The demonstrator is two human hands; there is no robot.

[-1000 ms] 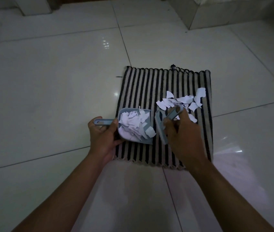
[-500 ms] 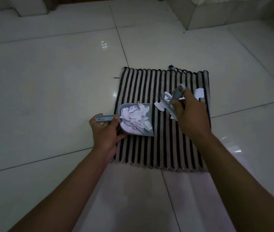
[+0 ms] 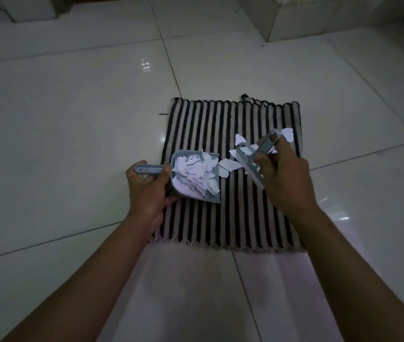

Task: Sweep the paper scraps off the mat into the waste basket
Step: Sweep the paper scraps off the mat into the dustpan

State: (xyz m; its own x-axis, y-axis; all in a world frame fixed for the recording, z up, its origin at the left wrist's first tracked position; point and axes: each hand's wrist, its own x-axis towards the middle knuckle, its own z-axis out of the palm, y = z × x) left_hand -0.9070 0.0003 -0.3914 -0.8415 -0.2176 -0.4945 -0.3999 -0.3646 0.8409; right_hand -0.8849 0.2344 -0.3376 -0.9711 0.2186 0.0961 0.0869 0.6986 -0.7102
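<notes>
Both hands closed: left hand (image 3: pixel 148 187) grips the dustpan (image 3: pixel 196 176) handle, right hand (image 3: pixel 283 180) the brush (image 3: pixel 252 160).

The right hand (image 3: pixel 285 176) hides some paper scraps (image 3: pixel 287 134).

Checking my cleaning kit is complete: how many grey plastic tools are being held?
2. A grey plastic dustpan, full of paper scraps, in the left hand; a grey plastic hand brush in the right hand.

The floor (image 3: pixel 72 134) consisted of large glossy white tiles with thin dark grout lines. A pale stone block (image 3: pixel 324 18) stood at its far right. Lighting was dim.
</notes>
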